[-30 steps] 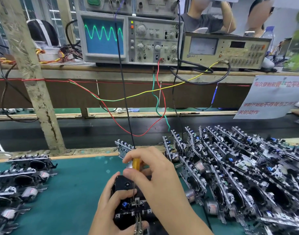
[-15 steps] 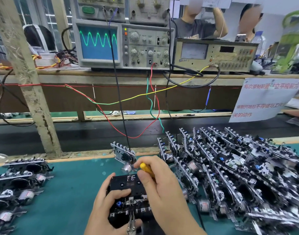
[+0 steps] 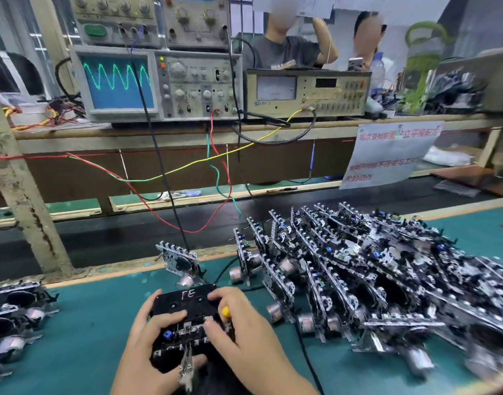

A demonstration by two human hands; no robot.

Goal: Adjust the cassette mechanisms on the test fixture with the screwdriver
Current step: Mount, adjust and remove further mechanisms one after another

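Right hand [image 3: 239, 334], curled round the yellow-handled screwdriver [image 3: 225, 311], lies at 3 o'clock of the fixture-mounted cassette mechanism [image 3: 187, 323]; left hand [image 3: 156, 337] grips its 9 o'clock edge

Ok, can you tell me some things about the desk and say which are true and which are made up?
1. The oscilloscope screen shows a green wavy line. True.
2. The black cassette fixture has "FE" written on it. True.
3. The big pile of metal cassette mechanisms lies left of the hands. False: it lies to the right.
4. The screwdriver's handle is blue. False: it is yellow, in the right hand.
5. The left hand holds the fixture. True.
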